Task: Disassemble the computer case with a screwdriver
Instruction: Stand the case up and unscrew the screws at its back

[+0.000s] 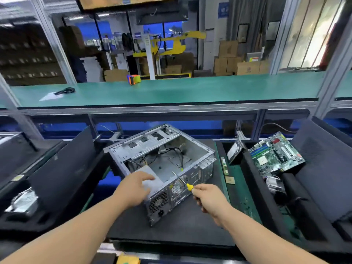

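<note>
Gutted grey computer case [167, 161] lies open-sided; left hand [133, 187] rests released on it, right hand [209, 199] at four o'clock grasps the yellow-handled screwdriver [183, 182].

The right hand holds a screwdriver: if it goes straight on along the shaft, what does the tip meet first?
Probably the computer case, its bare metal floor. The screwdriver in the right hand points into the open interior; depth is unclear.

Two bare forearms, left hand [133, 187] and right hand [210, 198] ungloved, sleeveless.
</note>
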